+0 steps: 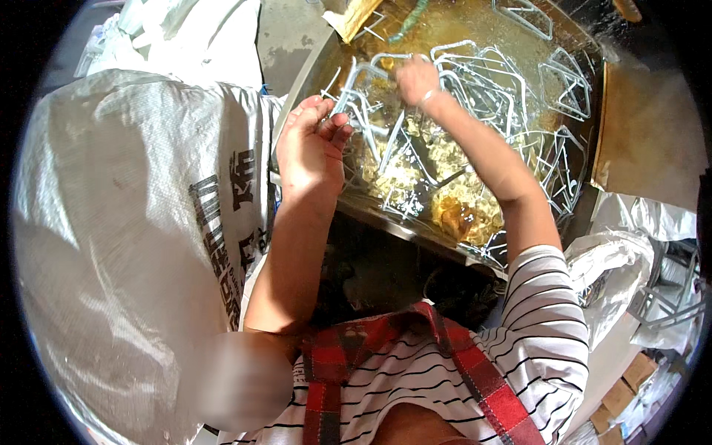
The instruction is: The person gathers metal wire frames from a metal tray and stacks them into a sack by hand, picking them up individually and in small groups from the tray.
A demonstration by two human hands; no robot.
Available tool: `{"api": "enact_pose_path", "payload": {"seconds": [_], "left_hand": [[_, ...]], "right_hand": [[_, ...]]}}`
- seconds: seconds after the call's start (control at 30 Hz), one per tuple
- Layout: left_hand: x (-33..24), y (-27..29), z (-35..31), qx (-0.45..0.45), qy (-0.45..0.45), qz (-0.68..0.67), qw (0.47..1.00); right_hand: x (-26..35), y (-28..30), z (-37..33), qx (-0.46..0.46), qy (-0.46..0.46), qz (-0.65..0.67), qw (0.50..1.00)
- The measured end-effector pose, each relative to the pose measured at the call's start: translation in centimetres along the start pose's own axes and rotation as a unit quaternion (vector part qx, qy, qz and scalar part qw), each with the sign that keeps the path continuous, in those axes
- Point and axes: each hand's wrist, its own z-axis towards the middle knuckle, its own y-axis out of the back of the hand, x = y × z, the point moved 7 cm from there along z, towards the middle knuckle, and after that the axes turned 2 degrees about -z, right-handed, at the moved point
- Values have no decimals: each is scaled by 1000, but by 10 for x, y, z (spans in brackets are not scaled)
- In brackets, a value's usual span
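A wide metal-rimmed tub [400, 230] in front of me holds shallow, shiny liquid and a tangle of pale grey bent rods [512, 85]. At its left rim, my left hand [315, 148] has its fingers curled and closed on a pale grey bent rod [345, 93]. My right hand [417, 80] reaches over the tub's middle, its fingers blurred and closed next to the rods; what they hold is hidden. Yellowish, lumpy pieces [475, 196] lie below the rods, nearest to my right forearm.
A big white woven sack [126, 200] stands at the left, with white bags [200, 30] beyond it. A brown board [649, 141] rises at the tub's right side. Clear plastic bags [608, 267] and small brown boxes [627, 386] lie at the lower right.
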Motion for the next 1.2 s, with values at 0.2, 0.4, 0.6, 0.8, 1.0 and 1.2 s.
{"api": "enact_pose_path", "payload": {"seconds": [0.2, 0.4, 0.6, 0.8, 1.0, 1.2], "left_hand": [[0, 1, 2, -16, 22, 3, 1000], [-1, 3, 3, -17, 33, 13, 999], [-9, -1, 17, 78, -89, 218, 969], [18, -30, 25, 199, -213, 480, 827], [54, -52, 24, 182, -110, 350, 912], [63, -10, 39, -41, 86, 130, 987]], "right_hand": [[-64, -40, 47, 75, -92, 13, 993], [-62, -66, 30, 242, -106, 60, 963], [-46, 30, -8, -14, 21, 213, 977], [-50, 173, -82, -67, 126, 238, 961], [-48, 194, -96, -131, 139, 236, 953], [-106, 125, -115, -43, -162, 396, 903]]}}
